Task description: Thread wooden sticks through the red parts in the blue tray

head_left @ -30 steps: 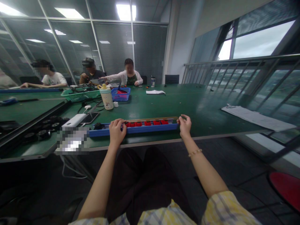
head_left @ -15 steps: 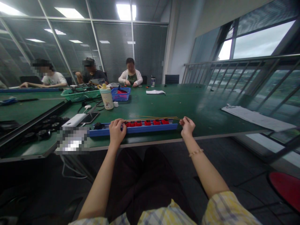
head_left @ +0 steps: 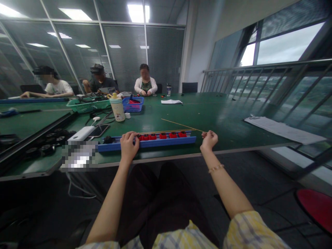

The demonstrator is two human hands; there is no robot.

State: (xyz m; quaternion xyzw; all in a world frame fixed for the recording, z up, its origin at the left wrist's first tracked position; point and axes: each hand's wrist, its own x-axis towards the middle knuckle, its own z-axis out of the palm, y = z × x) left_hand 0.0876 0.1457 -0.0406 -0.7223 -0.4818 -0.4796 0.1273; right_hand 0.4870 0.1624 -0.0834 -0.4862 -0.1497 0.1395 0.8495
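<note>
A long blue rail lies along the front edge of the green table. Several red blocks with black tops, one being a red block, sit in it in a row. My left hand is curled closed over the rail, beside the leftmost red pieces; its fingertips are partly hidden. My right hand, just past the rail's right end, pinches a thin yellowish strand that slants up to the left over the table. A second thin yellowish strand runs along the rail's far side from my left fingertips.
Left of the rail are a white power strip, a phone and a cup. Green and blue baskets stand behind. Papers lie at the right. Several people sit across the table.
The strand at my right hand has swung, its far end now higher and away from the rail. My right hand has shifted slightly right. My left hand stays on the rail.
</note>
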